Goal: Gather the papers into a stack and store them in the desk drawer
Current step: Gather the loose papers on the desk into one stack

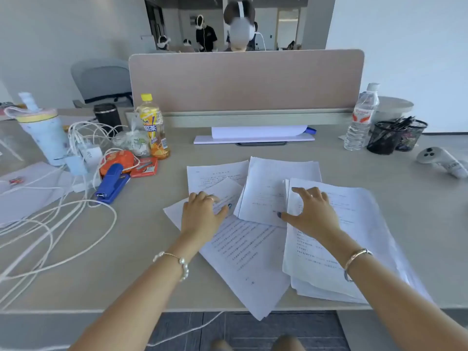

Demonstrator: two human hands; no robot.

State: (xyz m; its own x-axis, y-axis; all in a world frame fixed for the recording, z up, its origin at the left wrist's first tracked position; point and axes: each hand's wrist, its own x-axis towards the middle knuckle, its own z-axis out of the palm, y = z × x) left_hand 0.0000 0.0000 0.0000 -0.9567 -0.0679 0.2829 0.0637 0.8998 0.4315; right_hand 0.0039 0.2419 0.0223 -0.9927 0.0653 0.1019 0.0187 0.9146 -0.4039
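Papers (263, 198): printed sheets and bundles, loosely overlapped at the middle of the table (141, 249), one sheet overhanging the near edge. Left hand (202, 216): fingers spread, palm down, pressing flat on the left sheets, gripping nothing; right hand (311, 211): likewise open, resting on the thick right bundle, thumb on the middle sheet. Left of papers: blue stapler (112, 183), white cables (50, 224), yellow-capped drink bottle (153, 127).
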